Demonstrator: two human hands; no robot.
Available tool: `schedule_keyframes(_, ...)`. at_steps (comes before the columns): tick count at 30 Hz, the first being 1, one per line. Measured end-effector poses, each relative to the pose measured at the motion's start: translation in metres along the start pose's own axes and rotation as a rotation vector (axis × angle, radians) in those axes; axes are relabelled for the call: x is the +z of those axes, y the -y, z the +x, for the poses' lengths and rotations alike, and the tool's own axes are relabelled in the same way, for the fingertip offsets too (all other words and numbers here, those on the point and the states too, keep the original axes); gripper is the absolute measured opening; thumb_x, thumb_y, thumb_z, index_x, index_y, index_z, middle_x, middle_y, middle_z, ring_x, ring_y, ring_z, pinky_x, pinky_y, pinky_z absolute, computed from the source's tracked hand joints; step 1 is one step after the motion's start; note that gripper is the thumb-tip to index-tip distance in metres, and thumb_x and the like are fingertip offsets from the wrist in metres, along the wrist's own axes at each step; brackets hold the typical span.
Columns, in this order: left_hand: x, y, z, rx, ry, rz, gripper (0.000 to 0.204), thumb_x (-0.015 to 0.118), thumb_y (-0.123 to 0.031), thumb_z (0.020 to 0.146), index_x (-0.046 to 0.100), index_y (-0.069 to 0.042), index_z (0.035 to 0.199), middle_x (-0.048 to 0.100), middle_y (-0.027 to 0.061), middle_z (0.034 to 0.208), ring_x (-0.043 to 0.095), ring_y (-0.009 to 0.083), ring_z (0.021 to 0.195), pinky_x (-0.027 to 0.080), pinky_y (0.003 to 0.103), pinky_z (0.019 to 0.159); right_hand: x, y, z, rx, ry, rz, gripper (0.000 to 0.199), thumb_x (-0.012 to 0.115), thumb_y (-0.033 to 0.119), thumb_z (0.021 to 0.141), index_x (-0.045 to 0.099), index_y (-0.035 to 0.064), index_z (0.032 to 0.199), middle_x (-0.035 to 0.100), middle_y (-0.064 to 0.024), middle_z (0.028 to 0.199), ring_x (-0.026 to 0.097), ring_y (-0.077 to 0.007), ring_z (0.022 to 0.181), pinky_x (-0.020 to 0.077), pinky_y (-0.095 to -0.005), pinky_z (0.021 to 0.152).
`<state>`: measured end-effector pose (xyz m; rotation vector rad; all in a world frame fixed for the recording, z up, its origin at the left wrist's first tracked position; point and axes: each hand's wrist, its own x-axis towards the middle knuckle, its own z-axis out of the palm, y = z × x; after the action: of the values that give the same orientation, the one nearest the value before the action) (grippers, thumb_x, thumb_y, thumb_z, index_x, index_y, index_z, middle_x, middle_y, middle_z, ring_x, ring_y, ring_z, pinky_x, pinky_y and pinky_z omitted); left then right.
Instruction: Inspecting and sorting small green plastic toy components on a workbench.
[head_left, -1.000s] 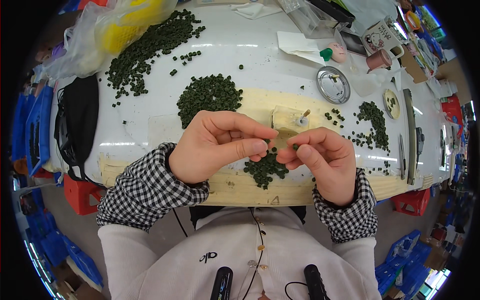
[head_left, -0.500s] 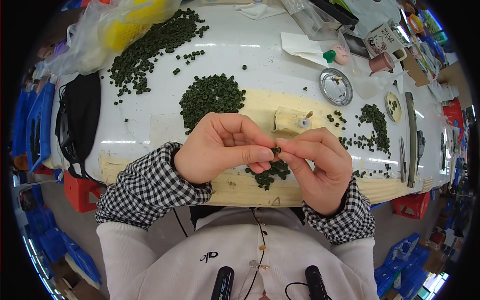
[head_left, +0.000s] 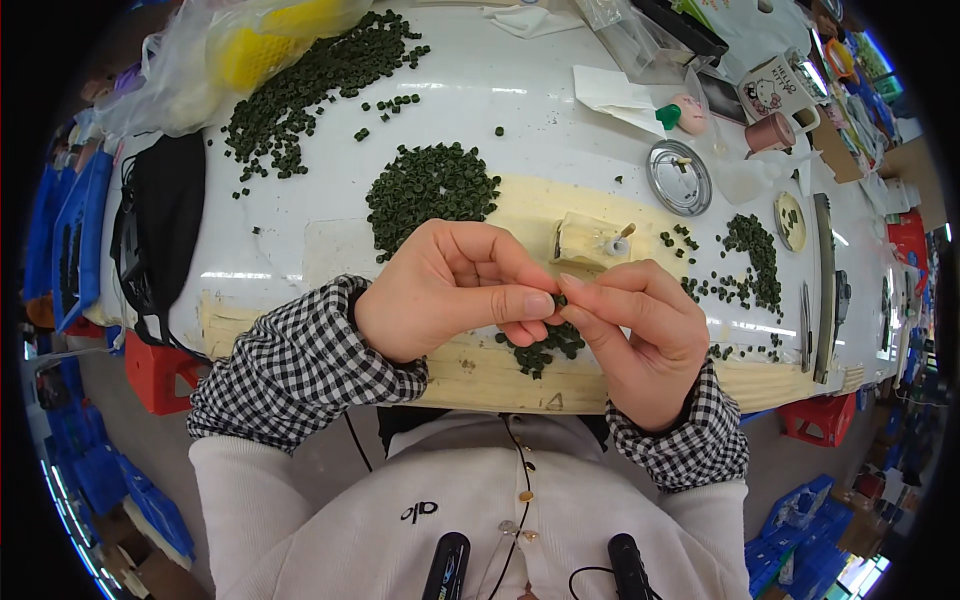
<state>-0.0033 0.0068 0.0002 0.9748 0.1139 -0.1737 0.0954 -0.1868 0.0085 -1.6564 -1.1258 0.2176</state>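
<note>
Piece [head_left: 560, 299], dark green, above counter [head_left: 545, 105]

Partly hidden, it is pinched by the left hand [head_left: 445, 295] and right hand [head_left: 645, 335], each grip closed. A large pile [head_left: 430, 195] is seen at its ten o'clock, a pale block [head_left: 582, 243] at one, a smaller pile [head_left: 543, 354] at six.

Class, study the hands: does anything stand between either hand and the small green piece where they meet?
Nothing visible does: left hand and right hand meet at the small green piece, their fingers against it and partly hiding it.
</note>
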Motion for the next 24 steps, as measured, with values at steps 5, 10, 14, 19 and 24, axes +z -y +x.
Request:
schedule_keyframes(5, 0.0017, 0.0015, -0.0006, 0.037, -0.011, 0.038, 0.013, 0.065, -0.003, 0.088, 0.064, 0.004, 0.099, 0.069, 0.0116, 0.089, 0.068, 0.0143, 0.078, 0.057, 0.025, 0.071, 0.0019, -0.0048, 0.0, -0.022, -0.029, 0.053, 0.032, 0.073, -0.005, 0.076, 0.07, 0.0044, 0.107, 0.064, -0.0084, 0.089, 0.063, -0.0147, 0.072, 0.0507, -0.0232, 0.062)
schedule_keyframes(10, 0.0044, 0.0009, -0.0001, 0.094, -0.087, 0.098, 0.008, 0.064, -0.001, 0.088, 0.062, 0.002, 0.095, 0.068, 0.0106, 0.083, 0.067, 0.013, 0.071, 0.057, 0.025, 0.066, 0.0045, 0.0007, -0.0001, -0.137, -0.014, -0.056, 0.033, 0.072, -0.006, 0.077, 0.068, 0.0014, 0.108, 0.064, -0.0096, 0.091, 0.064, -0.0165, 0.074, 0.0516, -0.0243, 0.064)
schedule_keyframes(14, 0.0043, 0.0005, -0.0001, 0.181, -0.144, 0.165, 0.007, 0.064, 0.001, 0.088, 0.064, 0.003, 0.095, 0.068, 0.0098, 0.083, 0.066, 0.013, 0.073, 0.055, 0.024, 0.067, 0.0058, 0.0029, -0.0002, -0.065, 0.04, -0.052, 0.035, 0.07, -0.005, 0.08, 0.067, 0.0033, 0.114, 0.063, -0.0098, 0.096, 0.063, -0.0165, 0.079, 0.0514, -0.0238, 0.066)
schedule_keyframes(19, 0.0043, 0.0035, -0.0032, 0.38, -0.168, 0.368, 0.014, 0.064, 0.007, 0.085, 0.065, 0.005, 0.099, 0.066, 0.0124, 0.089, 0.065, 0.015, 0.079, 0.053, 0.024, 0.071, 0.0052, 0.0024, 0.0006, -0.044, 0.038, -0.06, 0.035, 0.069, -0.004, 0.081, 0.067, 0.0042, 0.115, 0.063, -0.0102, 0.098, 0.063, -0.0176, 0.082, 0.0512, -0.0239, 0.069)
schedule_keyframes(24, 0.0015, 0.0028, -0.0034, 0.456, -0.117, 0.471, 0.019, 0.065, 0.011, 0.083, 0.066, 0.005, 0.1, 0.065, 0.0139, 0.095, 0.064, 0.0157, 0.082, 0.053, 0.025, 0.072, 0.0031, 0.0018, 0.0006, -0.057, 0.037, -0.065, 0.035, 0.069, -0.004, 0.081, 0.067, 0.004, 0.115, 0.064, -0.0105, 0.1, 0.063, -0.0184, 0.083, 0.0513, -0.0245, 0.071)
